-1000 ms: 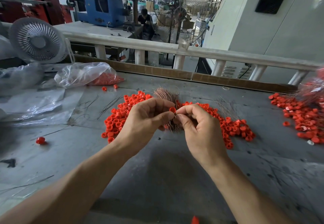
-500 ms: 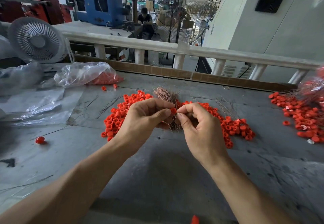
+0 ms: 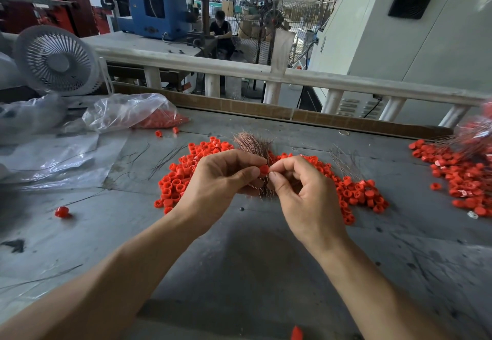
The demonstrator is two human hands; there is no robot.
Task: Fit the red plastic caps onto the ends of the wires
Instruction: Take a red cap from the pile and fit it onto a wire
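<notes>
Nearest us, our left hand (image 3: pixel 221 180) pinches one red cap (image 3: pixel 264 170) at thumb and forefinger while also gripping the wire bundle (image 3: pixel 253 145). Our right hand (image 3: pixel 300 188) is pinched, seemingly on a wire too fine to see. Since a second ago the fingertips have closed up, so we judge the cap is being seated. Beyond lie the loose caps (image 3: pixel 181 177) on the table (image 3: pixel 239 260).

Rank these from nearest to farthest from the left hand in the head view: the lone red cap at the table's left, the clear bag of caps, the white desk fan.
Measured from the left hand:
1. Lone red cap, on the table out to its left.
2. Clear bag of caps, farther back and to the left.
3. White desk fan, at the far left corner behind the bag.
</notes>
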